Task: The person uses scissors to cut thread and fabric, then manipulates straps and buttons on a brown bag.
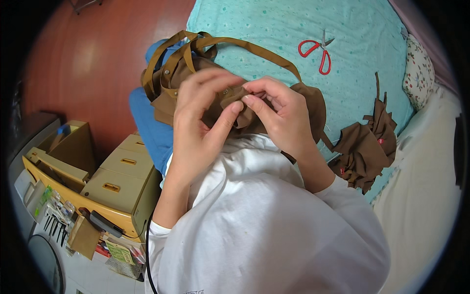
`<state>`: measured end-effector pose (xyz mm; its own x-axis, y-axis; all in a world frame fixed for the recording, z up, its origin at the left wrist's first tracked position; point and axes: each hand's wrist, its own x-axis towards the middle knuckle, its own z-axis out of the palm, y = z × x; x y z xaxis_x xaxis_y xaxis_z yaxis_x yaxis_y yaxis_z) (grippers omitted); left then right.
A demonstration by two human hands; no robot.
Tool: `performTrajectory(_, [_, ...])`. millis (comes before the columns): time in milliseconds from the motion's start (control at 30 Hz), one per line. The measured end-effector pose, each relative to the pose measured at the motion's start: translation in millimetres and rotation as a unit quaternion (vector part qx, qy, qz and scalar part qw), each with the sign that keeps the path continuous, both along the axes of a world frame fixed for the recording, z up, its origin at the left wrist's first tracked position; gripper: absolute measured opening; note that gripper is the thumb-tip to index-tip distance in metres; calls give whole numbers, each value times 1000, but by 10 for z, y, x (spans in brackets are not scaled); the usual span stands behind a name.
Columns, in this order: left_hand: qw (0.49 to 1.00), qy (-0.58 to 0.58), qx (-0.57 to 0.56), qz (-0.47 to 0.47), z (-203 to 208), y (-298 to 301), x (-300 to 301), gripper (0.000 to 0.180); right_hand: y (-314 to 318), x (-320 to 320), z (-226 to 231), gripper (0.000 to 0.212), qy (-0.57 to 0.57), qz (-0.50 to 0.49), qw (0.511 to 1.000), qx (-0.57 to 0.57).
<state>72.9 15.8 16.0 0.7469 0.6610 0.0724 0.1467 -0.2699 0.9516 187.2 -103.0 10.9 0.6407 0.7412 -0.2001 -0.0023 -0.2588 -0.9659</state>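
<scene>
the brown bag point(252, 122) lies by the teal sheet's point(362, 54) left edge. the right hand point(286, 110) pinches its fabric; the blurred left hand point(196, 115) holds thumb and fingers apart around it. a slackened pinch could let the fold slip. a strap point(254, 48) arches between hands and spread scissors point(323, 45); brown cloth pieces point(364, 142) lie near the right edge.

Floral pillow point(418, 73) at right edge of turquoise sheet point(364, 93); beige cabinet point(120, 164) at left, beside reddish-brown floor point(105, 59).

Left fingers point(215, 81): arched, blurred | Right fingers point(270, 88): curled, pinching | Wrists point(302, 151): apart
</scene>
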Motion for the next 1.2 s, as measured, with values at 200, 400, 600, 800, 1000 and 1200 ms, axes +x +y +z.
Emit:
performTrajectory(200, [971,47,-236,-18,-43,-21,-102,11,-19,-12,19,22,29,29,999,13])
performTrajectory(400, [944,-34,-328,-19,-151,-86,-55,9,-66,54,-24,26,64,47,996,30])
performTrajectory(600, [919,-16,-392,29,-136,-149,-118,10,-483,1125,-1029,16,-78,-106,990,-59])
performTrajectory(800, [916,-1,-401,26,-198,-131,-120,10,-830,2031,-1814,65,-323,-223,812,-431])
performTrajectory(1000, [918,-9,-395,27,-221,-115,-163,11,-503,2051,-1779,74,-225,-207,809,-503])
performTrajectory(1200, [908,-14,-418,24,-199,-93,-228,12,-955,1912,-1788,60,-13,-272,926,-263])
